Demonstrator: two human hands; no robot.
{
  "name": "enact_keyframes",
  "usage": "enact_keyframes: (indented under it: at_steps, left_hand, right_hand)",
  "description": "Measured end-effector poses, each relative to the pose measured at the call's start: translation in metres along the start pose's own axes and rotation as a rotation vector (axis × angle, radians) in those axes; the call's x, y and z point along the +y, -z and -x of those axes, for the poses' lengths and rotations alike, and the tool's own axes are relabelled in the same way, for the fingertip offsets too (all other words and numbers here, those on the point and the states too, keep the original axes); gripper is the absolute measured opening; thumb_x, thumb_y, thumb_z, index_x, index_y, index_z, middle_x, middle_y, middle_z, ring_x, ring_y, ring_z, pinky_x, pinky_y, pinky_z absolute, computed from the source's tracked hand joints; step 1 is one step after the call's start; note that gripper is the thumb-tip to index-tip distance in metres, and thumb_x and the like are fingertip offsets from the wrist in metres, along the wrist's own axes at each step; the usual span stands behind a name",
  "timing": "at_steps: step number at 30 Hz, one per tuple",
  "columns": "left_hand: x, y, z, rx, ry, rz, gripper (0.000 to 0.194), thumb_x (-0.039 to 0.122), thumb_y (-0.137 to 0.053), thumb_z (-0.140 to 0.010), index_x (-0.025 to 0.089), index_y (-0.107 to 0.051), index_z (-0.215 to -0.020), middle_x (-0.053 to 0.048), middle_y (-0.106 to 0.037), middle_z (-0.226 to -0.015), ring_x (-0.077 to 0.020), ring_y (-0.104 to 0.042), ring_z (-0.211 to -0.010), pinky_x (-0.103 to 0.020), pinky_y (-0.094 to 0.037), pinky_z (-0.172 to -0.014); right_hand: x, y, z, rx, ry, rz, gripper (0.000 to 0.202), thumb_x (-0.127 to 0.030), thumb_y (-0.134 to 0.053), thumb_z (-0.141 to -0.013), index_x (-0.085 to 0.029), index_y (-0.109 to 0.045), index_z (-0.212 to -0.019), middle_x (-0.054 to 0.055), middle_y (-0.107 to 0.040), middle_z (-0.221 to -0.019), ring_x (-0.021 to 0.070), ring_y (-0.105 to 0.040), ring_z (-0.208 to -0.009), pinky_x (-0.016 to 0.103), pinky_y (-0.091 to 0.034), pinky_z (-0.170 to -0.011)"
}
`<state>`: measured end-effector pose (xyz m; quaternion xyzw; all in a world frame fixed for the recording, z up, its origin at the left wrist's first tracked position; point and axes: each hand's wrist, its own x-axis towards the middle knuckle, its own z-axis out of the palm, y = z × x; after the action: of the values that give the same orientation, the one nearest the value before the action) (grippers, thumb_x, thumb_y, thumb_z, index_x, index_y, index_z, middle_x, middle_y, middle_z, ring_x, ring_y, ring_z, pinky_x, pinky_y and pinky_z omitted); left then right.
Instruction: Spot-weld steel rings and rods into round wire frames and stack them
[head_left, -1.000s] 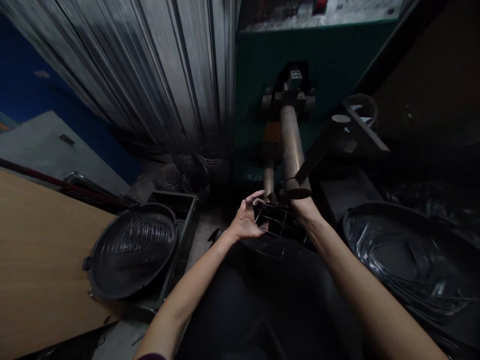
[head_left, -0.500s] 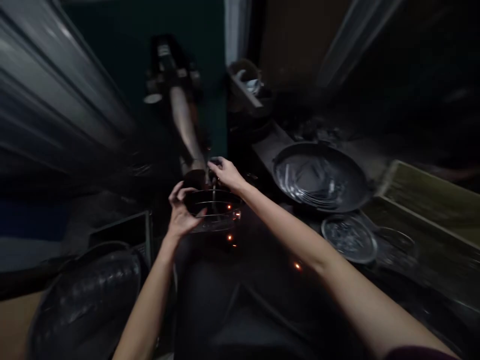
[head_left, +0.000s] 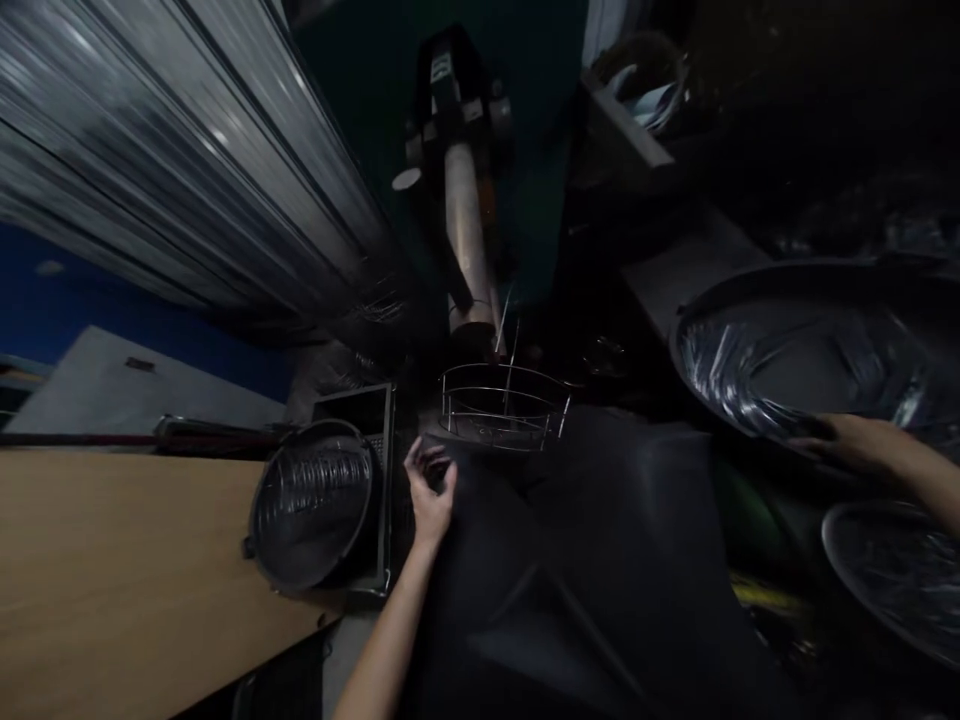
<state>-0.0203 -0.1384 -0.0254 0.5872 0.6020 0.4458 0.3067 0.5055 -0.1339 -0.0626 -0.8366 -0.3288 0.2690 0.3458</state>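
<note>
My left hand (head_left: pixel 430 490) is half curled above the dark cloth over my lap, thumb and fingers apart, with nothing visible between them. Just beyond it, a round wire frame (head_left: pixel 499 416) of thin metal rods stands below the machine's thick metal arm (head_left: pixel 466 225), and neither hand touches it. Far to the right, my right hand (head_left: pixel 844 443) reaches to the near edge of a large dark basin (head_left: pixel 694 395) of shiny metal wire pieces (head_left: pixel 724 385). Its fingertips are dim and blurred, so whether they grip a piece cannot be made out.
At the left, a round dark tub (head_left: pixel 311 565) holding curved wire pieces stands beside a wooden board (head_left: pixel 135 570). A smaller bowl (head_left: pixel 836 560) of small metal parts sits at the lower right. Corrugated metal sheeting (head_left: pixel 217 130) rises at the upper left.
Both hands have come off the wire frame. My right hand has swung right to the large basin, my left has drawn back toward me. The sparks are gone and the view has shifted.
</note>
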Motion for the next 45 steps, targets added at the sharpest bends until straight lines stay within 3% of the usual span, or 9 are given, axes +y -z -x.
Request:
enact_keyframes:
  at_steps: [3,10,17,21,27,33,36,38,45]
  left_hand:
    - [0.020,-0.010,0.010,-0.265,-0.098,-0.098,0.035,0.026,-0.055,-0.084,0.022,-0.048,-0.118,-0.004,-0.064,-0.095,-0.0154,-0.063,-0.086,-0.033,-0.052,-0.082]
    - [0.092,-0.065,0.012,-0.754,-0.422,0.037,0.032,0.024,-0.048,-0.088,0.025,-0.055,-0.119,-0.004,-0.066,-0.093,-0.0172,-0.064,-0.086,-0.032,-0.052,-0.081]
    - [0.181,-0.123,0.010,-0.799,-0.483,0.234,0.044,0.038,-0.045,-0.090,0.021,-0.045,-0.130,-0.012,-0.049,-0.133,-0.0267,-0.040,-0.129,-0.046,-0.032,-0.109]
    - [0.163,-0.119,0.012,-0.968,-0.235,0.336,0.039,0.041,-0.029,-0.095,0.018,-0.056,-0.111,-0.003,-0.061,-0.081,-0.0136,-0.060,-0.078,-0.028,-0.048,-0.079]
    - [0.135,-0.102,0.010,-0.719,0.011,0.376,0.041,0.047,-0.032,-0.093,0.015,-0.058,-0.093,0.003,-0.045,-0.057,-0.0080,-0.042,-0.051,-0.021,-0.040,-0.056]
    - [0.110,-0.022,-0.035,-0.633,-0.319,0.037,0.031,0.036,-0.047,-0.089,0.020,-0.056,-0.113,-0.007,-0.063,-0.104,-0.0188,-0.060,-0.097,-0.033,-0.047,-0.088]
    - [0.085,0.008,-0.076,-0.361,-0.474,-0.168,0.074,0.038,-0.068,-0.073,0.020,-0.033,-0.136,-0.014,-0.045,-0.133,-0.0292,-0.043,-0.124,-0.045,-0.035,-0.103]
    - [0.068,0.003,-0.101,-0.336,-0.524,-0.218,0.093,0.037,-0.075,-0.063,0.020,-0.024,-0.139,-0.015,-0.043,-0.133,-0.0329,-0.039,-0.124,-0.051,-0.031,-0.103]
    - [0.041,-0.049,-0.123,-0.176,-0.546,0.130,0.084,0.020,-0.064,-0.067,0.022,-0.016,-0.135,-0.002,-0.047,-0.096,-0.0159,-0.052,-0.086,-0.038,-0.044,-0.087]
  right_hand:
    - [-0.004,0.018,0.005,-0.072,-0.164,0.144,0.036,-0.033,-0.077,-0.066,-0.021,-0.053,-0.042,0.000,-0.044,-0.046,0.0109,-0.031,-0.042,0.037,-0.023,-0.060]
    - [-0.107,0.060,0.058,0.404,-0.012,-0.236,0.026,-0.018,-0.064,-0.078,-0.022,-0.045,-0.061,-0.005,-0.039,-0.055,0.0103,-0.028,-0.049,0.032,-0.025,-0.059]
    - [-0.225,0.037,0.138,-0.241,0.040,-0.864,0.041,-0.019,-0.037,-0.093,-0.021,-0.028,-0.054,-0.007,-0.019,-0.053,0.0066,-0.009,-0.042,0.026,-0.014,-0.041]
    - [-0.264,0.025,0.157,-0.279,0.071,-0.940,0.044,-0.023,-0.055,-0.087,-0.018,-0.030,-0.052,-0.008,-0.019,-0.051,0.0029,-0.008,-0.040,0.024,-0.010,-0.041]
    - [-0.251,-0.048,0.186,-0.283,0.376,-0.683,0.027,-0.047,-0.060,-0.080,-0.023,-0.059,-0.069,0.003,-0.059,-0.074,0.0138,-0.052,-0.063,0.030,-0.039,-0.056]
    - [-0.213,-0.106,0.197,-0.396,0.418,-0.474,0.032,-0.052,-0.051,-0.084,-0.021,-0.060,-0.087,0.001,-0.056,-0.065,0.0138,-0.050,-0.055,0.027,-0.040,-0.050]
    - [-0.228,-0.119,0.166,-0.424,0.394,-0.568,0.034,-0.051,-0.053,-0.084,-0.019,-0.059,-0.095,-0.003,-0.050,-0.057,0.0089,-0.040,-0.045,0.022,-0.032,-0.042]
    - [-0.242,-0.131,0.146,-0.418,0.372,-0.661,0.036,-0.050,-0.057,-0.080,-0.019,-0.058,-0.098,-0.004,-0.049,-0.057,0.0073,-0.038,-0.044,0.020,-0.030,-0.040]
    - [-0.258,-0.173,0.117,-0.505,0.212,-0.840,0.044,-0.045,-0.071,-0.065,-0.019,-0.053,-0.096,-0.007,-0.046,-0.059,0.0044,-0.033,-0.041,0.017,-0.025,-0.037]
